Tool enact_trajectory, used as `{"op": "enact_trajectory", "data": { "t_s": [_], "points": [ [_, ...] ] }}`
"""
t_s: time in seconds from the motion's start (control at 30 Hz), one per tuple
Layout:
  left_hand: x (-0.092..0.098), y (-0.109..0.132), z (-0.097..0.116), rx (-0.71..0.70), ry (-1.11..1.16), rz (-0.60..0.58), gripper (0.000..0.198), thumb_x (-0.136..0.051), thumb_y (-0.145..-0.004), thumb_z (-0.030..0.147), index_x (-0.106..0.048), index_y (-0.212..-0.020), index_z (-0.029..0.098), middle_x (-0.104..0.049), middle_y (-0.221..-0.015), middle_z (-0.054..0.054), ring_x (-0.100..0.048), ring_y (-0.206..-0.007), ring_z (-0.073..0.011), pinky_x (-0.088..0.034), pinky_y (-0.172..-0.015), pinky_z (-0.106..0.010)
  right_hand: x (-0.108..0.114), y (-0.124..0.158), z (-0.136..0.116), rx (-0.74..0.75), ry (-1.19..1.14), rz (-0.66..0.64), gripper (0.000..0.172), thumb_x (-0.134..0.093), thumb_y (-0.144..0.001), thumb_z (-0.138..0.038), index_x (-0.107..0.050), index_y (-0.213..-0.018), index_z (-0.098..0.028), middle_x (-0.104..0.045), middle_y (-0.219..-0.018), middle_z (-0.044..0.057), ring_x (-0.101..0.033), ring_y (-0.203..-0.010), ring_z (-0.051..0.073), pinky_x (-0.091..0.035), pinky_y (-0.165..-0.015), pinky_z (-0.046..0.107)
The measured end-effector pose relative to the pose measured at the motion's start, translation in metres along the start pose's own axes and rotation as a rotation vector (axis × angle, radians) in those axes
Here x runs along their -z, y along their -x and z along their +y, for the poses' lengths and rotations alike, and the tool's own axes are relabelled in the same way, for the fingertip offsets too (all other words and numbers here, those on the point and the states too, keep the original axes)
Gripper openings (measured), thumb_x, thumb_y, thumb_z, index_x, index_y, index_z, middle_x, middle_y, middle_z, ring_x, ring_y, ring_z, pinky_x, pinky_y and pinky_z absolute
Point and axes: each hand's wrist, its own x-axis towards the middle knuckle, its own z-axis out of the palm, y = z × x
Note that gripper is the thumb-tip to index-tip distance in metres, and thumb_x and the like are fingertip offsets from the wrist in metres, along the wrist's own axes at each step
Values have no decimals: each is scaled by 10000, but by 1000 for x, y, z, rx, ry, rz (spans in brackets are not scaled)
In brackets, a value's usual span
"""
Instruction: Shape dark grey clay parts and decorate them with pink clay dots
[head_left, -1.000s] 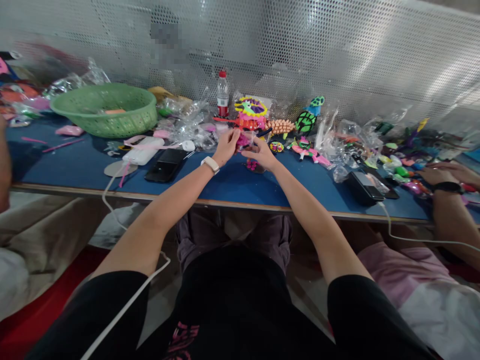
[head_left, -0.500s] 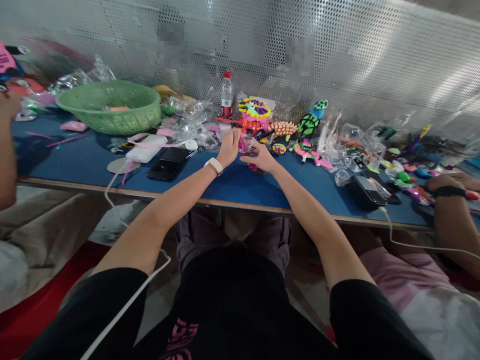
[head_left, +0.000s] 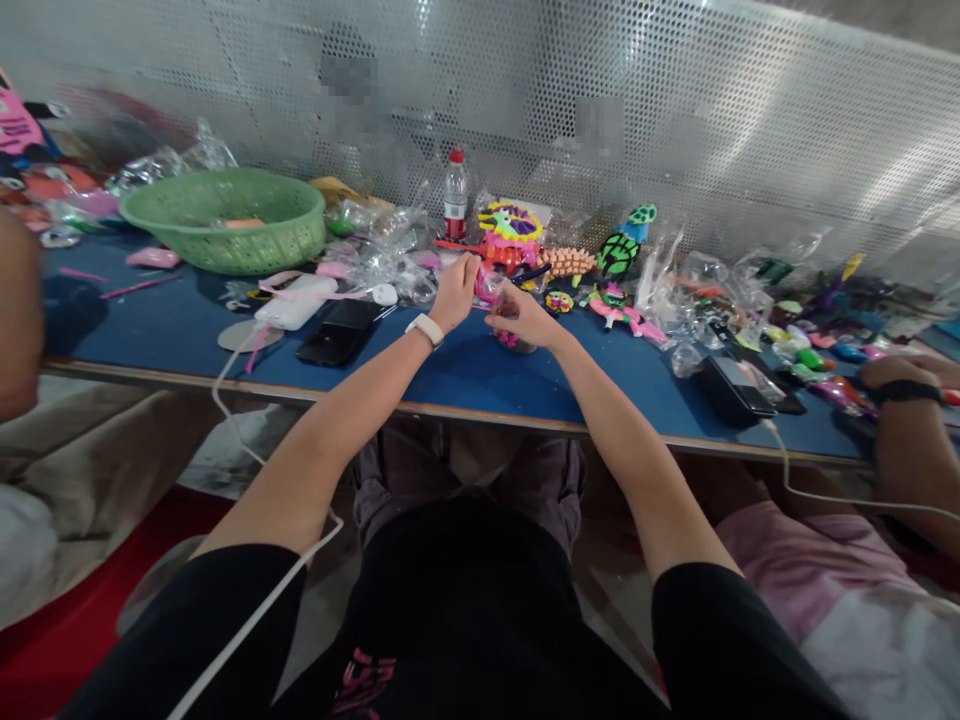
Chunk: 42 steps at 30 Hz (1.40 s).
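Pink packet [head_left: 490,285] sits between the hands [head_left: 454,292] [head_left: 526,318] (can't tell their grip); bare blue tabletop [head_left: 469,370] reaches the front edge [head_left: 487,416].

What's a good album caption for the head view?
Left hand, right hand, a pink item between them, colourful figures beyond.

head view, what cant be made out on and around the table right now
All in the head view:
Pink item by the left hand: too small and blurred to identify.
Right hand: its grip is hidden by its own back.
Green basket: lower contents hidden by its near wall.
Co-worker's arm: hand cut off by left edge.
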Motion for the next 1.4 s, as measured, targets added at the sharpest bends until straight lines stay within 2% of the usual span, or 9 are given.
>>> {"op": "enact_trajectory", "data": {
  "t_s": [0.1,0.37,0.5,0.6,0.77,0.97,1.13,1.3,1.4],
  "points": [
    [3,-2,1,21,-16,-6,533,-536,-1246,607,-524,-821,287,-536,-801,-37,-624,-818,-261,-589,-945,-465,5,5,-5,-70,-32,-14,686,-840,-915,-926,-650,-1202,-333,-727,-896,5,-739,-755,254,-718,-787,495],
    [9,-6,-5,90,2,33,563,-578,-1187,695,-505,-797,296,-510,-776,-50,-668,-911,-307,-621,-1021,-521,25,4,-5,-29,55,212,631,-753,-985,-912,-650,-1128,-307,-674,-975,36,-730,-795,216,-655,-665,392],
    [13,-10,-14,126,-17,39,629,-576,-1146,791,-466,-765,302,-508,-774,-62,-677,-941,-318,-633,-1007,-526,34,2,-1,-25,49,386,616,-775,-992,-857,-696,-1310,-336,-721,-1051,50,-758,-805,215,-650,-625,364],
    [11,-9,-19,187,32,33,668,-560,-1128,860,-455,-779,300,-447,-728,-30,-642,-812,-276,-643,-848,-480,37,1,2,-34,17,462,665,-821,-981,-814,-713,-1451,-355,-779,-1165,70,-800,-849,232,-667,-614,360],
    [3,-7,-24,316,221,-29,657,-487,-1159,876,-463,-871,286,-367,-707,27,-511,-572,-171,-527,-567,-361,31,-1,5,-59,-16,404,626,-877,-956,-782,-815,-1358,-306,-828,-1216,83,-837,-916,253,-717,-657,379],
    [1,-7,-25,324,249,-37,714,-468,-1114,960,-467,-894,281,-358,-708,32,-518,-564,-168,-501,-555,-341,23,-1,4,-34,-1,337,710,-829,-903,-937,-804,-1203,-294,-780,-974,45,-803,-825,234,-674,-605,365],
    [1,-5,-20,279,227,-50,772,-485,-1045,1038,-496,-864,287,-341,-652,46,-534,-572,-189,-569,-614,-387,24,-5,17,-52,-17,332,729,-792,-906,-980,-737,-1207,-319,-762,-1060,54,-799,-847,232,-696,-646,383],
    [5,-6,-32,182,-55,-1,617,-637,-1158,675,-454,-706,297,-388,-643,-2,-646,-770,-282,-623,-894,-480,33,-9,33,-73,-54,394,730,-759,-979,-921,-687,-1458,-375,-795,-1237,99,-820,-921,269,-718,-705,422],
    [11,-4,-37,199,-227,-50,510,-713,-1092,361,-437,-666,306,-408,-648,-17,-688,-918,-332,-601,-1020,-495,34,-10,33,-73,-32,415,591,-753,-1023,-828,-759,-1382,-358,-802,-1238,93,-816,-901,255,-719,-734,421]
  ]
}}
